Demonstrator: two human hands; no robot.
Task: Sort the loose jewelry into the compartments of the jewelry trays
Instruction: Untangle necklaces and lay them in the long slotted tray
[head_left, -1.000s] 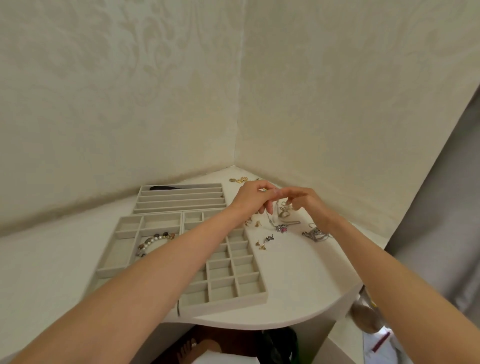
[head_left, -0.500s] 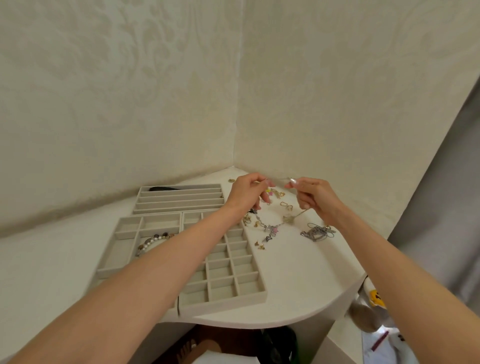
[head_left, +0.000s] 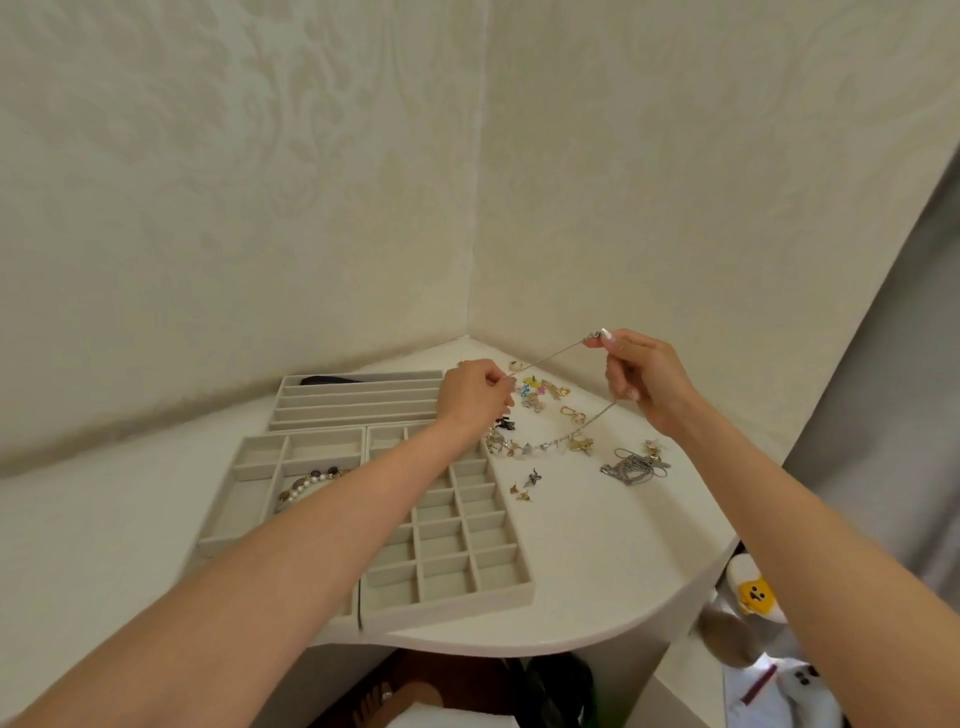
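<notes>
both hands are raised over the back corner of the desk (head_left: 597, 571), a thin necklace (head_left: 543, 447) strung between them. the left hand (head_left: 475, 397) pinches it with curled fingers; the right hand (head_left: 641, 379), higher, pinches it at the fingertips. its charm-laden stretch sags low beside the grid tray (head_left: 452, 610), and i cannot tell whether it touches the desk. the left forearm (head_left: 363, 499) covers part of that tray and of the pearl bracelet (head_left: 306, 483) in the wide tray (head_left: 249, 512) beside it. loose pieces (head_left: 540, 392) near the wall (head_left: 675, 208) are too small to name; a silver tangle (head_left: 631, 467) lies apart.
</notes>
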